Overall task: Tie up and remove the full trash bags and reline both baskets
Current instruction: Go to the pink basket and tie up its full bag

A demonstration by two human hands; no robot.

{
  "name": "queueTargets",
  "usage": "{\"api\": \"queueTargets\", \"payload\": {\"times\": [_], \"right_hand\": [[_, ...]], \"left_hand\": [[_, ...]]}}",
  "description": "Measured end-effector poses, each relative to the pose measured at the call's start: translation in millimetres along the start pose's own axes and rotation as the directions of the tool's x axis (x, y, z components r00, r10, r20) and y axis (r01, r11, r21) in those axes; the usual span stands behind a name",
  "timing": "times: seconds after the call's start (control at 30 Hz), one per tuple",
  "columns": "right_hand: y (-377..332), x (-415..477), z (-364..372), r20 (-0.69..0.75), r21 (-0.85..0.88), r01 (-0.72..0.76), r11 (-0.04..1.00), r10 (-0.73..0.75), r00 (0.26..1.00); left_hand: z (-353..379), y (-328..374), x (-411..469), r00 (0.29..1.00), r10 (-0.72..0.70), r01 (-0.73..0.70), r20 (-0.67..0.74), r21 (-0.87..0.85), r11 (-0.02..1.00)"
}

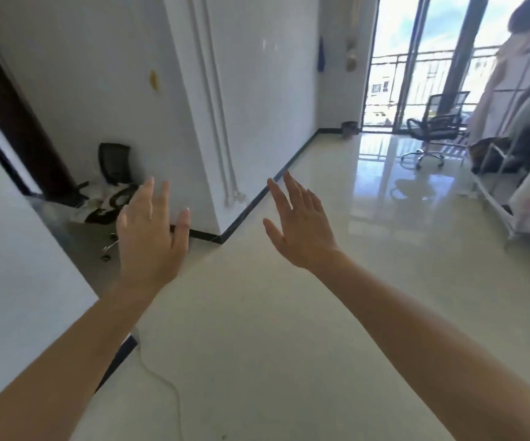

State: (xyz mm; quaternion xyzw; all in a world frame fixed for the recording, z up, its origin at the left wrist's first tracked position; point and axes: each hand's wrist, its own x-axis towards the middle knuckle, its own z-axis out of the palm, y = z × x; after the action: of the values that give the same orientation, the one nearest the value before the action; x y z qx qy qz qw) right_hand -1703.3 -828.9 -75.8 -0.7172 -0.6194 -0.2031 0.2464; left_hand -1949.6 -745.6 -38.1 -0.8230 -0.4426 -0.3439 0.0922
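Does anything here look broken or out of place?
Yes. The black office chair in the left corner looks taken apart: its back stands by the wall, black parts lie among white litter, and a chrome leg sits apart on the floor. A white cable trails loose across the floor nearer by.

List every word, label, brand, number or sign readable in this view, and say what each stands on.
None can be read.
Small yellow sticker on the white wall: blurred, no legible marks.
Pale building beyond the balcony railing: dark patches, too blurred to tell if they are lettering.
Small dark basket at the far end of the room: too small to show any label.
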Motion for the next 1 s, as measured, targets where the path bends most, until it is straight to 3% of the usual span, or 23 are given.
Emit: {"api": "queueTargets", "payload": {"times": [0.23, 0.37, 0.63, 0.9, 1.0], "right_hand": [[241.1, -68.7, -53.5, 0.002, -0.236, -0.293, 0.926, 0.302, 0.953], [336.4, -80.5, -73.0, -0.044, -0.298, -0.418, 0.858, 0.425, 0.904], [475.2, -14.0, -11.1, -0.047, -0.285, -0.46, 0.841, 0.467, 0.883], [628.2, 135.6, 27.6, -0.074, -0.358, -0.379, 0.853, 0.379, 0.923], [691.3, 181.5, 41.8, -0.131, -0.315, -0.436, 0.843, 0.417, 0.9]], "left_hand": [[137.8, 230.8, 50.7, 0.973, 0.205, -0.176, 0.102, -0.241, 0.954], [187.6, 314.6, 78.0, 0.951, 0.292, -0.245, 0.1, -0.332, 0.911], [315.0, 386.3, 175.4, 0.947, 0.312, -0.262, 0.072, -0.388, 0.884], [429.2, 440.1, 356.3, 0.926, 0.377, -0.342, 0.018, -0.385, 0.858], [476.6, 475.3, 418.3, 0.929, 0.371, -0.337, 0.004, -0.406, 0.849]]}}
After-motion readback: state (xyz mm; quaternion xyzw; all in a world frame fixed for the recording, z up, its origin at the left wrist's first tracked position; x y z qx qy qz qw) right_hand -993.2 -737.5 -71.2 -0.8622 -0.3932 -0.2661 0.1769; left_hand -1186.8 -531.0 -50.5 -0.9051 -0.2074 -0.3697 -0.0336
